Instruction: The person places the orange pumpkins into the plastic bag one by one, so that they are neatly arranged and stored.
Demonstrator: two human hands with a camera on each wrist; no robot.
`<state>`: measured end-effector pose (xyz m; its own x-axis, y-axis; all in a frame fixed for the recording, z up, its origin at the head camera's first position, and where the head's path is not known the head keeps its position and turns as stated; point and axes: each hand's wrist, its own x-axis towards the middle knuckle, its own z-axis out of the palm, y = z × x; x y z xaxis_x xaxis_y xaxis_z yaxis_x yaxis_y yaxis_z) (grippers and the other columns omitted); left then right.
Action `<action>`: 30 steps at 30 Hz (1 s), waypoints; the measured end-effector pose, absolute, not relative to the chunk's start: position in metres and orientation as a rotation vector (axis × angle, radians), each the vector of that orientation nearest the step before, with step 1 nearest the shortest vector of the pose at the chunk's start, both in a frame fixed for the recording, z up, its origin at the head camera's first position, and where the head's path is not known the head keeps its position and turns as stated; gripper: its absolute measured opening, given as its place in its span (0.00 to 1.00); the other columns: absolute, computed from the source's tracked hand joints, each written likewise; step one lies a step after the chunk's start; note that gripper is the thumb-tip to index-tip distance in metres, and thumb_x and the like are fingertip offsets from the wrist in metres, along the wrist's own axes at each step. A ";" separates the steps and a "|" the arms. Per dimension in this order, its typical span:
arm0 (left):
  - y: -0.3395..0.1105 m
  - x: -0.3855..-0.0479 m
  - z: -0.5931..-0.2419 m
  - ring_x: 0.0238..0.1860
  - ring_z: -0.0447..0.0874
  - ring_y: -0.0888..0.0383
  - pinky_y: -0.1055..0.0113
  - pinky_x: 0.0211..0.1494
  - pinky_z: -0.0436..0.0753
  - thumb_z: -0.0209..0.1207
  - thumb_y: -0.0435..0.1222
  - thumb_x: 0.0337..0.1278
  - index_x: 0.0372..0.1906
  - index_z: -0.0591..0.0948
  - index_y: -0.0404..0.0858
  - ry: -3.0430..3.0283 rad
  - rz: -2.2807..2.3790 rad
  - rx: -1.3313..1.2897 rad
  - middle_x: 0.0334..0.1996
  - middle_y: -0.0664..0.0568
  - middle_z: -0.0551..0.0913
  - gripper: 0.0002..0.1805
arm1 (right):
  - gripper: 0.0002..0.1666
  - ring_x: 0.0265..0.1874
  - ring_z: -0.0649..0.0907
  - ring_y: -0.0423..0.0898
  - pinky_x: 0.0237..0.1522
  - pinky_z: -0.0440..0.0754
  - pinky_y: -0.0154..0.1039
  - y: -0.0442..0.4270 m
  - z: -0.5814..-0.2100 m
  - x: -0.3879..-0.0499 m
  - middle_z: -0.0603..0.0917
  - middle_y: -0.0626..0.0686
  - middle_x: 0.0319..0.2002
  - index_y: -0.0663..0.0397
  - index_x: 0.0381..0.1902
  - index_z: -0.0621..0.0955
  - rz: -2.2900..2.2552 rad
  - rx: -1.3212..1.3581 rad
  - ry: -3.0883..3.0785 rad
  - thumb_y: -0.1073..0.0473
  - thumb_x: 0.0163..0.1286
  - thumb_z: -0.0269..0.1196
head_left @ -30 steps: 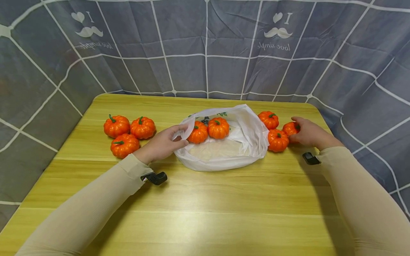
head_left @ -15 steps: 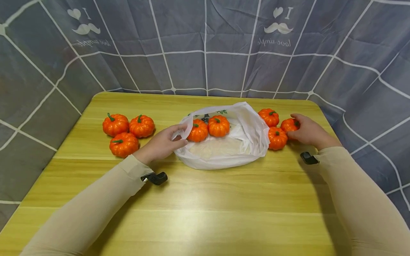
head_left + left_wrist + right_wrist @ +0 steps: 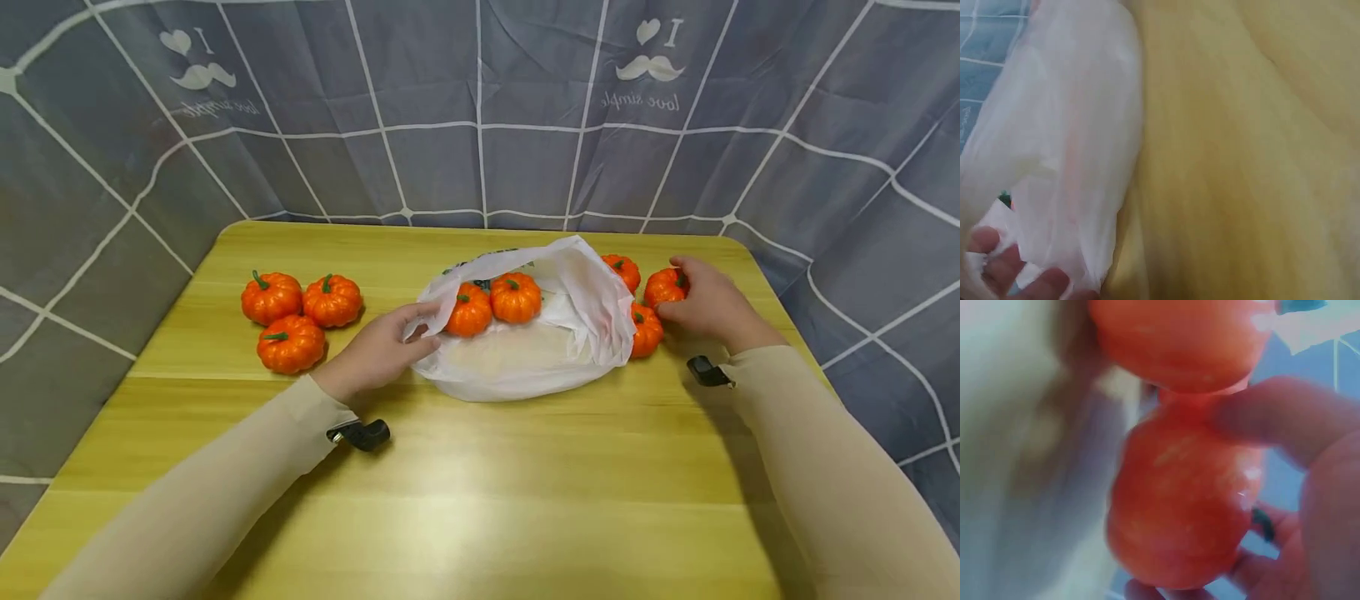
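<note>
A white plastic bag [image 3: 517,385] lies with its mouth spread on the table. Its left rim is pinched by my left hand [image 3: 378,348]; in the left wrist view the fingers [image 3: 1047,282] are at the thin plastic [image 3: 1085,81]. Inside the bag are two small orange pumpkins, one at the left [image 3: 468,312] and one beside it [image 3: 516,297]. Right of the bag, my right hand [image 3: 716,307] grips another pumpkin [image 3: 663,288] between thumb and fingers, also large in the right wrist view [image 3: 1182,500]. Two more pumpkins, a rear one [image 3: 625,271] and a front one [image 3: 647,333], are partly hidden by the bag.
Three pumpkins sit close together at the left of the wooden table [image 3: 480,475]: a rear one [image 3: 271,297], a right one [image 3: 333,300] and a front one [image 3: 291,343]. A grey curtain [image 3: 420,83] with white lines surrounds the table's back and sides.
My right hand has moved a little left with its pumpkin, towards the bag. The bag's right side has shifted over the two neighbouring pumpkins. My left hand stays at the rim.
</note>
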<state>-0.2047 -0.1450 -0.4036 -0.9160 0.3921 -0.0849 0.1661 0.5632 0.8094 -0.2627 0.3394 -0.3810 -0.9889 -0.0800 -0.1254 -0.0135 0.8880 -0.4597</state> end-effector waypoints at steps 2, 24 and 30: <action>-0.146 -0.205 -0.402 0.76 0.73 0.42 0.47 0.79 0.70 0.60 0.41 0.76 0.80 0.66 0.35 2.532 1.275 0.449 0.81 0.44 0.66 0.34 | 0.53 0.62 0.72 0.72 0.70 0.70 0.71 0.335 -0.378 -0.264 0.70 0.75 0.70 0.69 0.80 0.58 -0.678 -0.087 2.927 0.51 0.66 0.68; -0.150 -0.210 -0.397 0.77 0.72 0.44 0.49 0.80 0.70 0.60 0.42 0.76 0.81 0.64 0.36 2.508 1.299 0.406 0.82 0.44 0.64 0.36 | 0.50 0.60 0.78 0.58 0.63 0.83 0.56 0.199 -0.303 -0.239 0.73 0.62 0.69 0.58 0.80 0.60 -1.027 -0.677 2.689 0.67 0.64 0.70; -0.149 -0.208 -0.396 0.77 0.71 0.43 0.49 0.80 0.70 0.60 0.42 0.75 0.81 0.64 0.38 2.487 1.309 0.385 0.82 0.45 0.63 0.37 | 0.54 0.65 0.76 0.59 0.69 0.78 0.56 0.193 -0.324 -0.259 0.73 0.61 0.70 0.62 0.81 0.59 -0.658 -0.653 2.731 0.63 0.61 0.71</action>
<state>-0.2084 -0.1485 -0.3956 -0.9178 0.3710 -0.1413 0.0936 0.5481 0.8311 -0.2591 0.1928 -0.3244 -0.8662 -0.4799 -0.1394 -0.3637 0.7966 -0.4828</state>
